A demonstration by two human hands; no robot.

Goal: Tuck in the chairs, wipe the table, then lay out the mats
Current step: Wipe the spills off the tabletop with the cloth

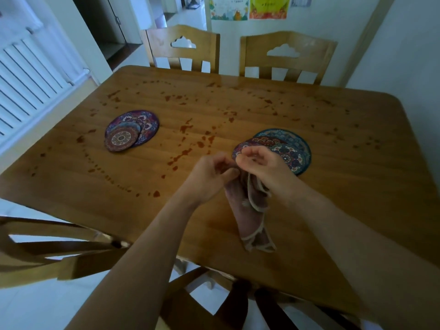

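Both hands [234, 171] on cloth [252, 217], prob.

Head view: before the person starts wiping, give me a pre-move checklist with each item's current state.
1. Cloth held: ok, both the left hand and right hand pinch its top edge; it hangs to the table.
2. Cloth opened flat: not ok, bunched.
3. Spills present: ok, reddish spots spread across the top.
4. Surface free of mats: not ok, left mat stack and right mat stack lie on it.
5. Far chairs tucked: ok.
6. Near chair tucked: cannot tell.
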